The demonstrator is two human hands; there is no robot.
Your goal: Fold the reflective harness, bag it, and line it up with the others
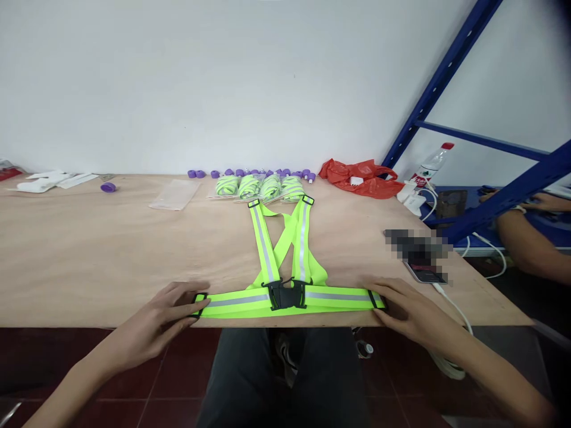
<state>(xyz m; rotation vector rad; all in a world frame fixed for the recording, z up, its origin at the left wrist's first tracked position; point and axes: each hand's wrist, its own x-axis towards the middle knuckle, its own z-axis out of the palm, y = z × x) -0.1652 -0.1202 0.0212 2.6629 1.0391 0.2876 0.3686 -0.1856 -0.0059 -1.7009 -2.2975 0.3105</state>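
A neon-yellow reflective harness (285, 261) lies flat on the wooden table (111, 255), its waist belt along the front edge with a black buckle (285, 294) in the middle and two straps running away from me. My left hand (172, 315) pinches the left end of the belt at its black slider. My right hand (397, 309) rests on the right end of the belt, fingers curled over its slider.
Several rolled neon harnesses in bags (261, 186) and purple caps (250, 173) line the back edge. A clear bag (175, 194), a red plastic bag (363, 177), a water bottle (430, 163) and a phone (423, 270) with a white cable also lie here. Another person's arm (526, 238) is at the right by a blue rack (499, 205).
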